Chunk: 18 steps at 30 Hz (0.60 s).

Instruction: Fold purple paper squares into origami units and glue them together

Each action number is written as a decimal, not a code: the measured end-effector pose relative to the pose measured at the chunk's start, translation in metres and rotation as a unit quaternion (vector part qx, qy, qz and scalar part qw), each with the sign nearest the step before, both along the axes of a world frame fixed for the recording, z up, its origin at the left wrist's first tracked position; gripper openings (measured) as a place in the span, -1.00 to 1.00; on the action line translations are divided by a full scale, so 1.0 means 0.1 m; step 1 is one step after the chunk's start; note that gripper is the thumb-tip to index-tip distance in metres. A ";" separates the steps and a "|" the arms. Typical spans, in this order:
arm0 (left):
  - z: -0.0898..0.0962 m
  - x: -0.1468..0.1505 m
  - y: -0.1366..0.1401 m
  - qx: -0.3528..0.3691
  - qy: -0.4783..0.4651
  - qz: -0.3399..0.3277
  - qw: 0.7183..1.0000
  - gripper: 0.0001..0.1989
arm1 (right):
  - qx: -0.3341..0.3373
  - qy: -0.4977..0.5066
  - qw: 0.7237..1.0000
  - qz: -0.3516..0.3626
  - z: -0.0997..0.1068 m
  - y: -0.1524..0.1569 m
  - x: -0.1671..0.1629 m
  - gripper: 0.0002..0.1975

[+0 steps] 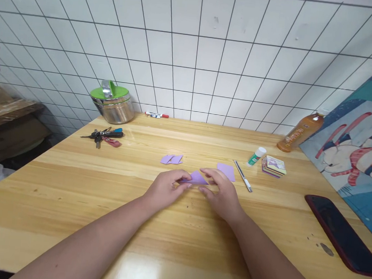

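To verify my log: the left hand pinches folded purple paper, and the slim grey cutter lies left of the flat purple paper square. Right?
No: in the head view, the slim grey cutter lies right of the flat purple paper square. The left hand pinches folded purple paper.

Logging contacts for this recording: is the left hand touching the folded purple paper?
Touching: the head view shows the left hand pinching the folded purple paper at its left end, between thumb and fingers.

Could read no word or number. Saw pale characters on the amber bottle (300, 131), too blurred to decipher; found the marks on the glue stick (254, 157) and red-capped marker (156, 115) too small.
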<state>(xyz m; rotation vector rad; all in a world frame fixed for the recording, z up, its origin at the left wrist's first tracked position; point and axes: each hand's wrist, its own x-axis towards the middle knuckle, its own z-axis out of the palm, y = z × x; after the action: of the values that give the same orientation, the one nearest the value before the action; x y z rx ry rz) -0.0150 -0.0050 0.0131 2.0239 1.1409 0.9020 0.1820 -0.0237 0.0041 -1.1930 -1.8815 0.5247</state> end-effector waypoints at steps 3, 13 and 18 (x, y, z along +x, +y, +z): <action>0.03 0.00 -0.03 0.023 0.014 0.001 1.000 -0.88 | 0.084 -0.033 0.996 0.015 0.00 -0.02 -0.01 -0.65; -0.02 -0.02 0.00 0.082 0.002 -0.044 0.996 -0.79 | 0.167 -0.061 0.984 0.006 0.08 -0.06 -0.01 -0.83; 0.04 0.00 -0.06 0.060 0.005 -0.067 0.996 -0.82 | 0.079 -0.074 0.993 0.035 0.10 -0.08 -0.01 -0.89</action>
<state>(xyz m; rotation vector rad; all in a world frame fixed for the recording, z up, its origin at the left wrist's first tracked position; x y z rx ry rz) -0.0149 -0.0109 0.0175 2.1752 0.9629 0.9125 0.1807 -0.0322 0.0138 -1.0892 -2.0562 0.3248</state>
